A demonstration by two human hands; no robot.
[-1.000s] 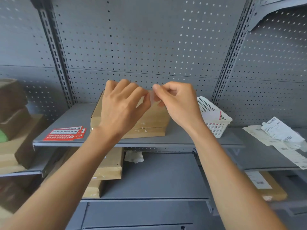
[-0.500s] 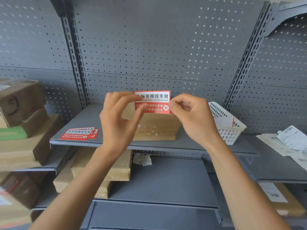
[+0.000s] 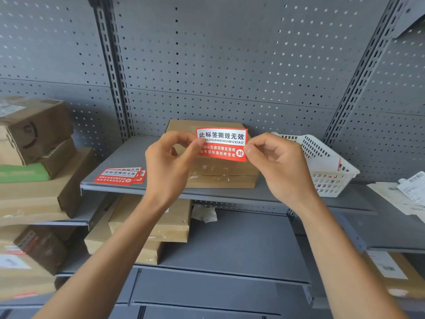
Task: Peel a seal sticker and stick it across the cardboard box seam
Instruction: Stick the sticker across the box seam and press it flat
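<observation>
A red and white seal sticker (image 3: 222, 144) with printed characters is stretched flat between my two hands, facing me. My left hand (image 3: 170, 166) pinches its left edge with thumb and forefinger. My right hand (image 3: 279, 166) pinches its right edge. Behind and just below the sticker, a flat brown cardboard box (image 3: 222, 173) lies on the grey shelf (image 3: 128, 155), its front seam visible as a horizontal line. The sticker hangs in front of the box's upper part, apart from it as far as I can tell.
A small stack of spare seal stickers (image 3: 119, 176) lies on the shelf left of the box. A white plastic basket (image 3: 326, 169) stands to the right. More cardboard boxes (image 3: 36, 134) fill the left shelves and the lower shelf (image 3: 151, 224). Paper labels (image 3: 409, 192) lie far right.
A second ago both hands were bunched together peeling the sticker in front of the box. Now they have drawn apart and hold the sticker open and flat, printed face toward me.
</observation>
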